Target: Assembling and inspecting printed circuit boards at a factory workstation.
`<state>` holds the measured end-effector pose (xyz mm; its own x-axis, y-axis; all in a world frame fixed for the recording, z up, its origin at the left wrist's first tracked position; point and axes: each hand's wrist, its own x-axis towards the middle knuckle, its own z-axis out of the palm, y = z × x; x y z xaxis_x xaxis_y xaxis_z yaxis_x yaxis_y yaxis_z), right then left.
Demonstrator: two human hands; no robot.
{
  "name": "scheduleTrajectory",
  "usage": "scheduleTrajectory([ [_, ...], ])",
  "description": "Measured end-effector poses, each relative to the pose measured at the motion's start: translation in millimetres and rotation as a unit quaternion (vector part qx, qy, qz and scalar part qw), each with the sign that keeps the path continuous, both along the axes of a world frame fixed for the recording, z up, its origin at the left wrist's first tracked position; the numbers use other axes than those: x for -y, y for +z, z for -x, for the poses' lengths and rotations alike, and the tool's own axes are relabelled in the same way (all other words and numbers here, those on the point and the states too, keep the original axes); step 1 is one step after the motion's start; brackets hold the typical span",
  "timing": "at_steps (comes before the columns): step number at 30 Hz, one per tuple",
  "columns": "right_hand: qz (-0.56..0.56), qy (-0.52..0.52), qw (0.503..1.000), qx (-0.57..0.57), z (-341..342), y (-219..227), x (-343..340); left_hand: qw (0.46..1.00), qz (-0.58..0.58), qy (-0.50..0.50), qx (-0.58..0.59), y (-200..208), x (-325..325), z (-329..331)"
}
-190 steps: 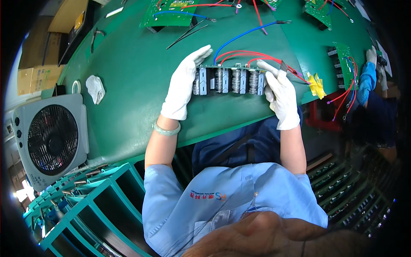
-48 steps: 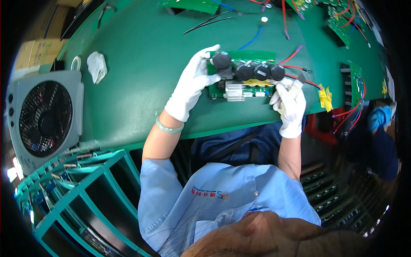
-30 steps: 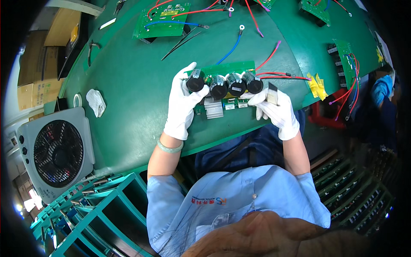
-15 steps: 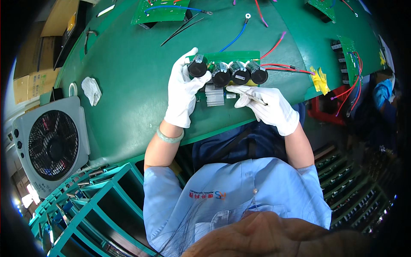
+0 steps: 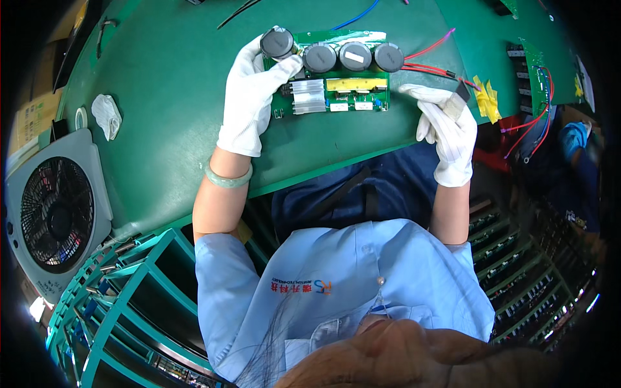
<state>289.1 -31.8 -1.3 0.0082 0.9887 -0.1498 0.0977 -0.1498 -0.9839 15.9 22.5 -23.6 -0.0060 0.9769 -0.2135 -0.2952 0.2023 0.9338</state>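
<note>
My left hand (image 5: 249, 103), in a white glove, grips the left end of a green circuit board (image 5: 352, 36), thumb and fingers around a tall black capacitor. Three more black capacitors (image 5: 319, 58) stand in a row on the board. Below them are a silver finned heat sink (image 5: 308, 97) and a yellow-wrapped part (image 5: 356, 85). Red wires (image 5: 427, 67) run off the board's right end. My right hand (image 5: 453, 139), also gloved, is apart from the board to its right. Its closed fingers hold a small flat grey tool (image 5: 455, 105) with a dark end.
Yellow tape (image 5: 488, 102) sticks to the green table (image 5: 174, 129) beyond my right hand. Another wired board (image 5: 537, 84) lies farther right. At left are a crumpled white glove (image 5: 106, 117) and a box fan (image 5: 58, 213). A green rack (image 5: 123, 304) stands lower left.
My right hand has moved right, away from the board, and the tool in it has turned upward. The board, in my left hand, has tipped to show its face parts and shifted up in view.
</note>
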Motion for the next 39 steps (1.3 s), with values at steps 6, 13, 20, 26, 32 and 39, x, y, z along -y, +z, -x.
scheduleTrajectory([
  [6,0.047,0.036,0.998,0.003,-1,2,-4,1.000,0.009,-0.001,-0.003,1,0,2],
  [13,0.044,0.037,0.998,-0.003,1,0,-4,1.000,0.015,-0.010,-0.006,2,0,3],
  [20,0.027,0.045,0.998,0.019,3,-5,0,1.000,0.009,-0.010,0.006,1,0,3],
  [26,-0.167,0.096,0.941,0.279,19,9,20,0.999,-0.008,0.012,-0.036,4,6,-4],
  [32,-0.308,0.135,0.797,0.502,27,10,14,0.996,-0.063,0.033,-0.057,8,15,-13],
  [39,-0.345,0.160,0.766,0.518,28,13,4,0.995,-0.066,0.034,-0.074,6,18,-13],
])
